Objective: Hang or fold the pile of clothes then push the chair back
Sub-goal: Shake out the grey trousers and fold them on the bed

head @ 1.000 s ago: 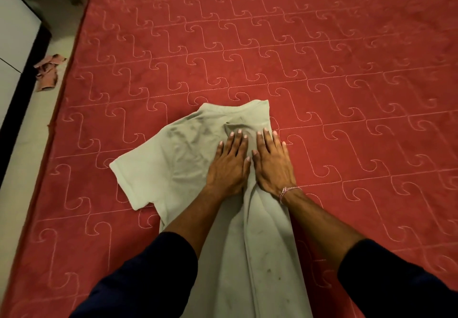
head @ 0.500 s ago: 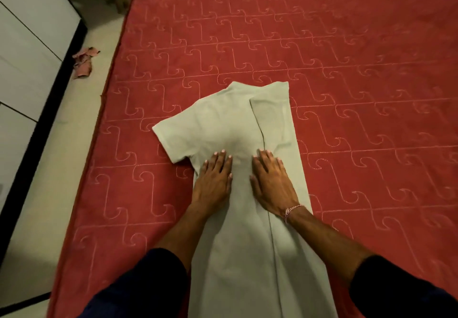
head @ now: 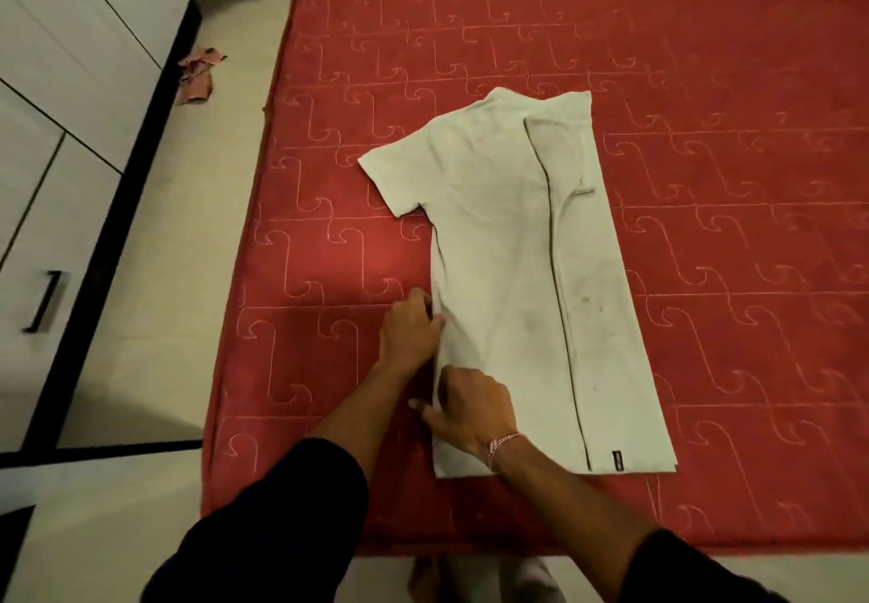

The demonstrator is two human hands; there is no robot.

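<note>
We are pinching the T-shirt's [head: 498, 245] left side edge with left hand [head: 410, 330] and right hand [head: 470, 407]; advise lifting evenly, folding rightward.

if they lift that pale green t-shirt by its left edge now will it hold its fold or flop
The pale green t-shirt probably flops: thin fabric lying flat. Its folded right panel likely falls open. Both the left hand and right hand grip one edge, so the rest would hang.

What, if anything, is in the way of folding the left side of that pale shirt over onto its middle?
Nothing visible. The left hand and right hand are both at the left edge of the shirt, fingers curled on the fabric. The shirt's middle is bare cloth with the right side already folded in, and the red mattress around it holds nothing else.
</note>
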